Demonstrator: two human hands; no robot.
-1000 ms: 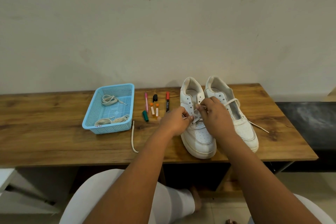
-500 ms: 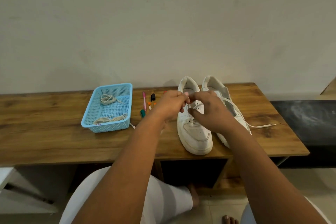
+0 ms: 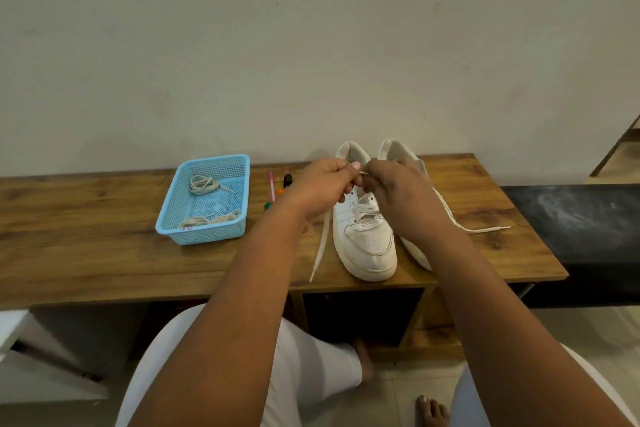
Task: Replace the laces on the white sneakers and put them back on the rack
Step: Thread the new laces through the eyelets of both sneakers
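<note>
Your left hand (image 3: pixel 320 184) and right hand (image 3: pixel 401 198) pinch a white lace (image 3: pixel 320 246) above the left sneaker (image 3: pixel 367 239) on the table (image 3: pixel 104 253); only its lower eyelets look threaded. The right sneaker (image 3: pixel 398 152) appears unfinished, and racking remains.

white sneakers (image 3: pixel 367 243) side by side, laces (image 3: pixel 320 246) loose.

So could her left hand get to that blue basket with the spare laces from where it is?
Probably yes: nothing lies between the left hand and the blue basket on its left, but it pinches the lace now.
</note>
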